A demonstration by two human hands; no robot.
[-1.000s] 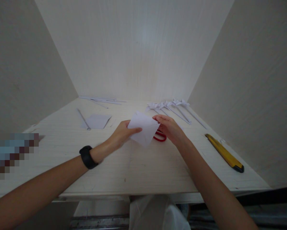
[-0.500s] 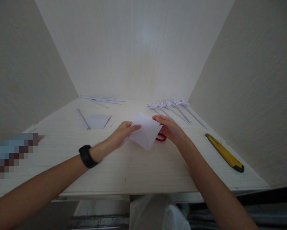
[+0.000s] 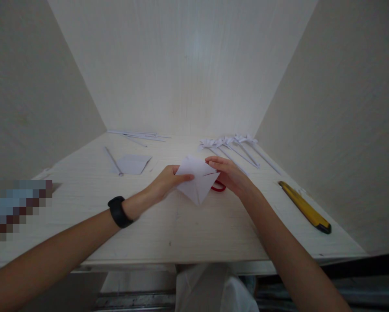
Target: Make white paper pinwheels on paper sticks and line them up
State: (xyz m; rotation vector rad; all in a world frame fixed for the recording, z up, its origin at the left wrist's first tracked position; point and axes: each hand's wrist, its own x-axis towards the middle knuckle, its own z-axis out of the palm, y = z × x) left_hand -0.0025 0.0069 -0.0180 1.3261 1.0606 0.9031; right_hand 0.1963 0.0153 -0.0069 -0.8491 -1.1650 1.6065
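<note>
A white sheet of paper (image 3: pixel 197 182) is held just above the middle of the pale wooden table (image 3: pixel 181 225), creased down its centre with a lower point toward me. My left hand (image 3: pixel 165 182), with a black band on its wrist, pinches the sheet's left edge. My right hand (image 3: pixel 228 175) grips its right edge. Red scissor handles (image 3: pixel 218 187) lie on the table, partly hidden behind the paper and my right hand.
Several folded paper flowers on stems (image 3: pixel 230 145) lie at the back right. A yellow utility knife (image 3: pixel 305 208) rests near the right wall. A flat paper piece (image 3: pixel 132 164), a thin rolled stick (image 3: pixel 113 161) and paper strips (image 3: pixel 136 135) lie at the left.
The paper has tilted and lowered toward the table, folding along its centre crease into a narrower downward point. Both hands stayed almost in place.
</note>
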